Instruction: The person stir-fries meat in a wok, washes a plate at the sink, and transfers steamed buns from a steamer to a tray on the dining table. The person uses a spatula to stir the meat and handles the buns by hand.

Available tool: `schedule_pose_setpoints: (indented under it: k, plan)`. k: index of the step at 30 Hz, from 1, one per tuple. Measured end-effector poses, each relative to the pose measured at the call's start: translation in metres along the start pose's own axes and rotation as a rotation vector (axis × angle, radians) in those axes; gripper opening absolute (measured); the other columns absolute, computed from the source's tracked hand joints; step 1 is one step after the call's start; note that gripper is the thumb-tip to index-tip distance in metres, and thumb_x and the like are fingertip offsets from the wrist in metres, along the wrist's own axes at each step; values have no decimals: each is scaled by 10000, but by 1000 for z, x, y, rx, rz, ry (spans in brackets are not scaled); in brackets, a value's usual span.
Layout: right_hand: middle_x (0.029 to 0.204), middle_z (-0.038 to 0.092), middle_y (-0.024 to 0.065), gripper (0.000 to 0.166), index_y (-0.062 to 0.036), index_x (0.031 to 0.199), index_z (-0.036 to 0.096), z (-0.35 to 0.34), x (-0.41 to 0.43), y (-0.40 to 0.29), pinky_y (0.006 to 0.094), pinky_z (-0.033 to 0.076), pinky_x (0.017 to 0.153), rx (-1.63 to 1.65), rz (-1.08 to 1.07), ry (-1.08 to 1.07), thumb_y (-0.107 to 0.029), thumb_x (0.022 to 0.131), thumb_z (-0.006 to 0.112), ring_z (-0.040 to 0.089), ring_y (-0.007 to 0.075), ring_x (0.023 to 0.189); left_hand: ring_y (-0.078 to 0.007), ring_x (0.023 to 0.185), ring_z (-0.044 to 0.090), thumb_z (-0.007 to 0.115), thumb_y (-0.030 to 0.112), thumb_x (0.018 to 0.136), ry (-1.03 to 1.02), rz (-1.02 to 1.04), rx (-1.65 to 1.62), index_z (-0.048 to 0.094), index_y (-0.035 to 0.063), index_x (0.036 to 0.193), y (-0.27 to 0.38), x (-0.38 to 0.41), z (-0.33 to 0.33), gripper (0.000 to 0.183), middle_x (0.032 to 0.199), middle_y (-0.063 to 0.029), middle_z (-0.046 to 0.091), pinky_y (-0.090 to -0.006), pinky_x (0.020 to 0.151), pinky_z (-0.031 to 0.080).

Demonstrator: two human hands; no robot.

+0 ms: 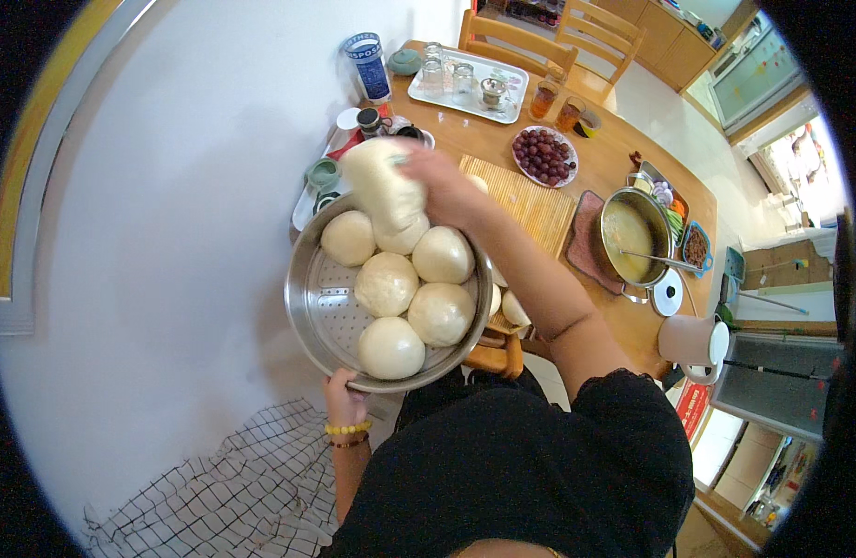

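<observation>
My left hand (345, 395) grips the near rim of a round steel steamer tray (320, 314) with a perforated base. Several smooth, pale steamed buns (391, 347) sit in the tray, gathered towards its middle and right. Over the tray's far side, my right hand (442, 180) is shut on another white bun (382, 181), blurred and long in shape. That bun overlaps one lying below it; whether they touch I cannot tell. Beyond the tray's right edge lies a bamboo mat (529, 206), with more buns (515, 308) on it, partly hidden by my right arm.
On the wooden table (462, 139) are a plate of grapes (545, 157), a tray of glasses (417, 94), glasses of amber drink (543, 101), and a steel pot (626, 234) of yellowish liquid with a ladle. A white wall (156, 209) stands at left; a wooden chair (497, 356) is near.
</observation>
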State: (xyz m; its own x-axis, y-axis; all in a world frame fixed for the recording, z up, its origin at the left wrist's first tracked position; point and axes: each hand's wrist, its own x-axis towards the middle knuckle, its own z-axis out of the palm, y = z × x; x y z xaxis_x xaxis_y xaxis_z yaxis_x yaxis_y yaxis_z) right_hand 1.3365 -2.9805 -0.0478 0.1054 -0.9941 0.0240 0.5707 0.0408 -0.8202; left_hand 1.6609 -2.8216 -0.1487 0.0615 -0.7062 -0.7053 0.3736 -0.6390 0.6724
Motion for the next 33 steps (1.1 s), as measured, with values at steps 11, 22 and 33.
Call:
schedule_pose_setpoints:
  k: [11,22,33]
  plan:
    - [1011,636,263,774,36,1052,633,-287,-64,75,411,496,804,-1620,688,339,-627,654,650,636,356,912,-139,502,540,557,73,720,-45,68,49,536,19,826,21,-3,-8,121,692,-38,573,-272,422,437]
    - [1018,607,190,265,-19,1009,608,-82,-52,33,418,442,861,-1506,-457,616,-175,795,624,560,347,972,-134,556,552,580,72,714,-44,58,38,550,2,942,15,-7,9,241,739,-36,588,-247,465,438]
    - [983,563,153,672,-30,1130,485,33,2,78,397,417,834,-2105,-63,-65,-425,648,736,553,297,924,-169,610,568,570,33,720,-84,63,51,544,-2,950,24,-31,47,234,803,-58,594,-276,494,472]
